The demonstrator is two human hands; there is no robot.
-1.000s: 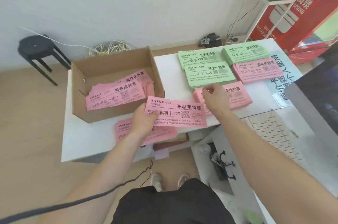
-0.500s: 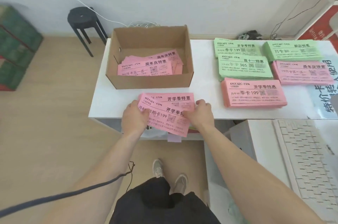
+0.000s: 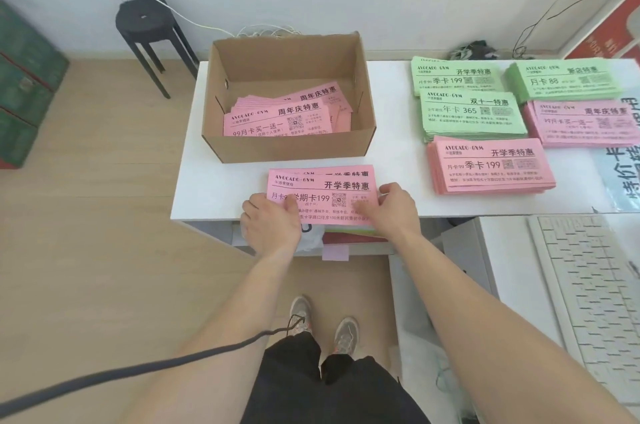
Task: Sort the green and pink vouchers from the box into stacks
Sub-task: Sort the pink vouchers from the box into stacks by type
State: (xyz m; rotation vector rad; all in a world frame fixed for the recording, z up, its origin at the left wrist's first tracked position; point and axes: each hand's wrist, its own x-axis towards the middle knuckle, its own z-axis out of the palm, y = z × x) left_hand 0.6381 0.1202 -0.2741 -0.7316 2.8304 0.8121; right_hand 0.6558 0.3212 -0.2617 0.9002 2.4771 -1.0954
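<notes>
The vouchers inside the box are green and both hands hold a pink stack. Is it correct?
No. In the head view the vouchers inside the box are pink, not green. The left hand and right hand do hold a pink stack.

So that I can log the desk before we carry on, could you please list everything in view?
table: one, white, centre.
box: one, brown, on the table's left part.
boxed vouchers: several, pink, inside the box.
held vouchers: a few, pink, at the table's front edge.
green stacks: three, green, table's right rear.
pink stacks: two, pink, in front of the green ones.
stool: one, black, floor behind the table.
keyboard: one, white, lower right.
shoes: two, grey, floor below.
left hand: one, holds the held vouchers' left end.
right hand: one, holds their right end.
</notes>
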